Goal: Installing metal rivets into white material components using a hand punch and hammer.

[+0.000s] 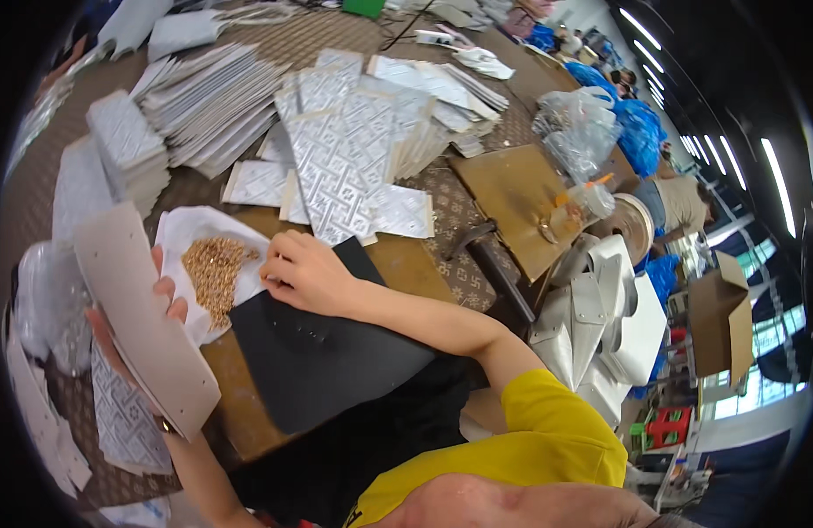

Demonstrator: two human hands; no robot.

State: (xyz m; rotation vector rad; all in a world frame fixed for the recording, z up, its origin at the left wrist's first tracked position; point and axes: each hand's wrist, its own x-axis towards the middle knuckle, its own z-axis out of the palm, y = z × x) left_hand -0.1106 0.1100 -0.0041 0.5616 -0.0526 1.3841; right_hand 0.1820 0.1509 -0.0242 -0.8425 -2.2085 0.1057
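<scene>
Pale beige curved panel (147,321): grasped in the left hand (110,352), raised; dots near its ends, whether fitted or bare holes unclear. Right hand (308,275): fingers curled beside the brass-coloured fasteners (215,273), contents hidden. Many fasteners remain loose on white liner (235,222); black sheet (336,361) nearer.

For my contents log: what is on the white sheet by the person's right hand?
A heap of small golden pieces lies on the white sheet. The surface beneath the heap is hidden; the right hand and black sheet cover whatever lies directly under them.
</scene>
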